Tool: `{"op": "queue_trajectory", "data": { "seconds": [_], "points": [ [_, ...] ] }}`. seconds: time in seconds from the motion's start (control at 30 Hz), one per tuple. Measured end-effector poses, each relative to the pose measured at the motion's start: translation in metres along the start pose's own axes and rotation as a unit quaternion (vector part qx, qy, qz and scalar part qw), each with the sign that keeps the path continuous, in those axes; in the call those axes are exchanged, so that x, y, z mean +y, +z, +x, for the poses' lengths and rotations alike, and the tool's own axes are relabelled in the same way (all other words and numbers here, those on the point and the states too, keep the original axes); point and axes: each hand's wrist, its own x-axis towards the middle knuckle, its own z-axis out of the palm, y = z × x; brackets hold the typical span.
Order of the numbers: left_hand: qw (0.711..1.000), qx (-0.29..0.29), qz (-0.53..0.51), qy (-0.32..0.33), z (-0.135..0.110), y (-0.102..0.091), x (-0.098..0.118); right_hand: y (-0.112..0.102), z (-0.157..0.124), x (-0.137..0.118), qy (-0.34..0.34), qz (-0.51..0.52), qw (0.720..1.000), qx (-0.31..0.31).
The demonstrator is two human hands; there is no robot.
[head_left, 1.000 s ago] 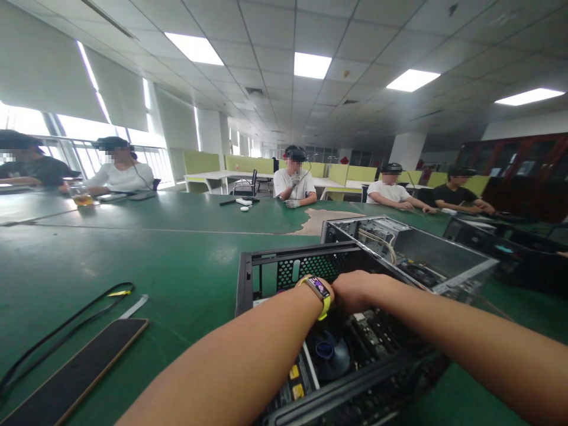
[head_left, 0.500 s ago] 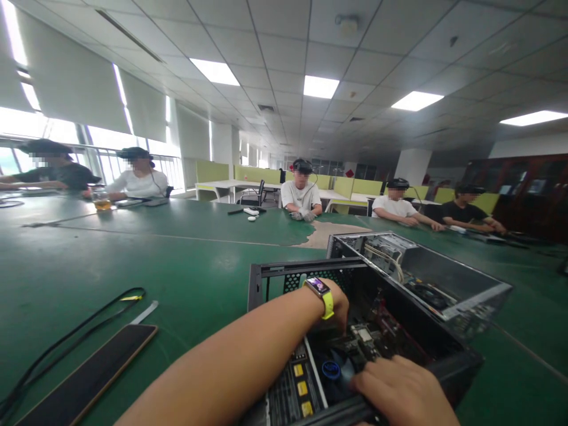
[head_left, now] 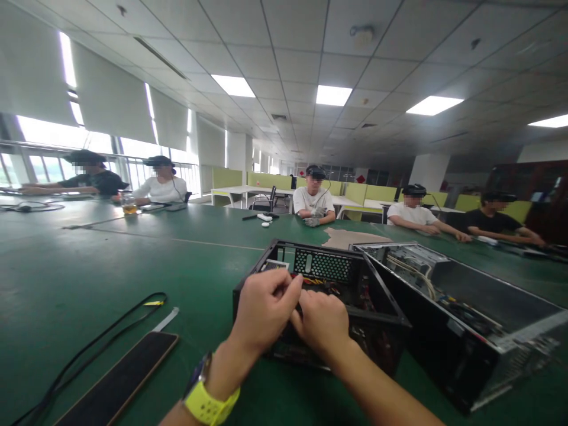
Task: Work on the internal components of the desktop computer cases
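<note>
A black open computer case [head_left: 322,265] sits on the green table in front of me, with its perforated panel at the far side and cables and boards inside. My left hand [head_left: 267,305], wearing a watch with a yellow-green strap [head_left: 210,402], is closed at the near rim of the case. Close beside it, my right hand [head_left: 323,319] is closed on the same rim. The curled fingers hide the exact hold. Much of the interior is covered by both hands.
A second open computer case [head_left: 461,355] stands close on the right. On the left lie a dark flat strip-shaped panel [head_left: 119,378] and a black cable [head_left: 84,340]. Across the table [head_left: 199,266] sit several people, with a glass of amber liquid [head_left: 129,207] among them.
My left hand has come out of the case interior to the near rim, beside my right hand, which has moved left. The case now sits at a different angle. The view has shifted a little left.
</note>
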Motion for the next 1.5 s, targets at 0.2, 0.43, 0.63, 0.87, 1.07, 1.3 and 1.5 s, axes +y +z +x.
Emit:
{"op": "queue_trajectory", "data": {
  "seconds": [0.2,0.43,0.63,0.87,1.07,1.3,1.5],
  "points": [
    [0.976,-0.114,-0.048,-0.180,-0.080,0.059,-0.069,0.056,0.074,-0.046,0.054,-0.008,0.998,0.037],
    [0.938,-0.205,-0.014,-0.281,-0.096,0.088,-0.117,0.091,0.112,-0.014,0.035,-0.038,0.997,0.048],
    [0.939,-0.213,0.036,-0.267,-0.066,0.115,-0.118,0.105,0.133,0.062,-0.002,-0.071,0.997,0.030],
    [0.937,-0.188,0.042,-0.291,-0.035,0.152,-0.127,0.125,0.157,0.104,-0.021,-0.076,0.997,0.025],
    [0.927,-0.212,-0.026,-0.310,-0.034,0.153,-0.135,0.137,0.178,0.126,-0.044,-0.091,0.995,0.014],
    [0.914,-0.225,-0.016,-0.337,-0.030,0.153,-0.134,0.148,0.205,0.136,-0.019,-0.075,0.996,-0.053],
    [0.922,-0.212,-0.029,-0.323,-0.030,0.151,-0.132,0.150,0.216,0.137,0.034,-0.051,0.992,-0.107]
  ]
}}
